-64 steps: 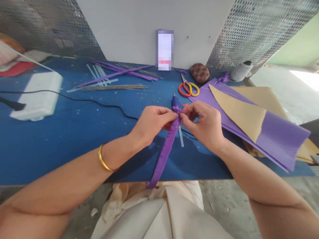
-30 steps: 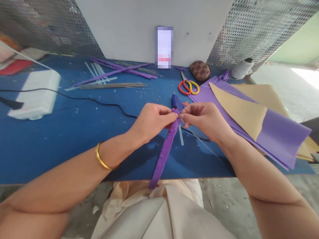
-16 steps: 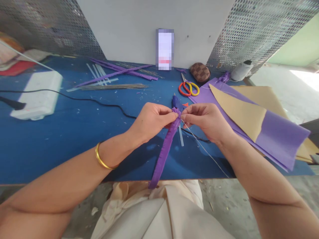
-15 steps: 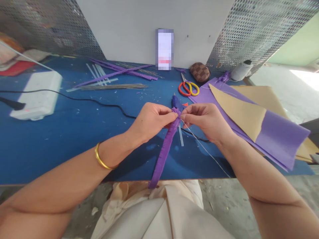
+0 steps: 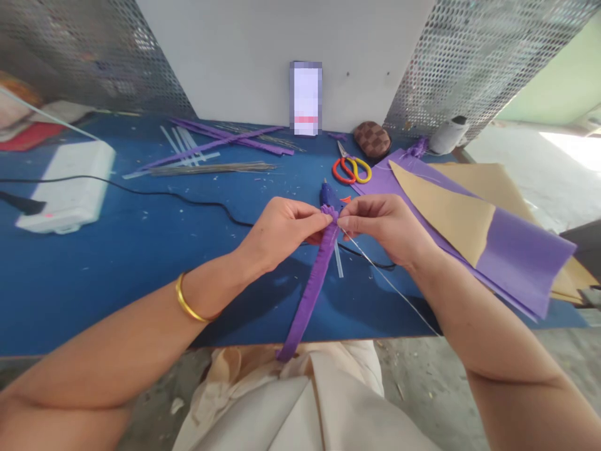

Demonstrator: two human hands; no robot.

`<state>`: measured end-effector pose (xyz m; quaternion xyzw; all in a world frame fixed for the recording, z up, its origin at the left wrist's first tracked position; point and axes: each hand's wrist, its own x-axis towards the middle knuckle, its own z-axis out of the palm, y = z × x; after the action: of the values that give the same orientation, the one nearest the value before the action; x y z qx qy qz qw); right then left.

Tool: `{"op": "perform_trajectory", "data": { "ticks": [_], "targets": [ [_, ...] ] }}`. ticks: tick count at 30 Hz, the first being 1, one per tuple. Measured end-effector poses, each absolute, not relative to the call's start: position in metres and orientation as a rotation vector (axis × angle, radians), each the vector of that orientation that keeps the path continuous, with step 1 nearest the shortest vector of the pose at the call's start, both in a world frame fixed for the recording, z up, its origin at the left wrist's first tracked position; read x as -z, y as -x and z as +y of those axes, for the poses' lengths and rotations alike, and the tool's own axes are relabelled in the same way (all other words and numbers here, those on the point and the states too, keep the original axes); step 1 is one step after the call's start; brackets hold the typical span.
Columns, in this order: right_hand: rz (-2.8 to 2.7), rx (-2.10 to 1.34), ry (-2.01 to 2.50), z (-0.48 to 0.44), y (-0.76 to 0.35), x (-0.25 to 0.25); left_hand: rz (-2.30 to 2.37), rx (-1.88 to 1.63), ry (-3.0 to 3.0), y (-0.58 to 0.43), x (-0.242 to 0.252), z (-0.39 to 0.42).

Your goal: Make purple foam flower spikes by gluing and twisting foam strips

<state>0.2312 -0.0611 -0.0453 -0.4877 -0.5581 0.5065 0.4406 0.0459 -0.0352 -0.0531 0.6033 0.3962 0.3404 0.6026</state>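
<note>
Between finger and thumb, my left hand pinches the gathered top of a purple crepe paper strip. The strip's long tail hangs down past the table edge to my lap. My right hand is closed right beside the gathers, its fingertips touching them. From its pinch a thin pale wire or thread trails toward the lower right. Just behind the gathers lies a blue glue gun, partly covered by my hands. A clear glue stick pokes out below them.
Red-and-yellow scissors lie near a checkered pouch. Purple and tan paper sheets spread on the right. Purple strips and thin wires lie at the back left. A black cord runs from a white power strip.
The camera view has shifted slightly. Both hands keep their pinch at the gathered top of the purple strip, with hardly any visible movement.
</note>
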Motion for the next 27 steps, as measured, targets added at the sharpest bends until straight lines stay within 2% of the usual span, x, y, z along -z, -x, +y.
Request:
{"op": "perform_trajectory", "data": {
  "ticks": [11,22,27],
  "targets": [
    [-1.462,-1.279,1.209,-0.058,-0.239,0.045,0.87,-0.694,-1.354,-0.046,0.053,-0.037],
    [-1.437,-1.475,0.962,-0.054,-0.243,0.047,0.778,-0.607,-1.154,-0.045,0.051,-0.039],
    [-1.443,-1.444,0.95,-0.054,-0.243,0.044,0.727,-0.539,-1.09,-0.042,0.047,-0.037]
  ]
}}
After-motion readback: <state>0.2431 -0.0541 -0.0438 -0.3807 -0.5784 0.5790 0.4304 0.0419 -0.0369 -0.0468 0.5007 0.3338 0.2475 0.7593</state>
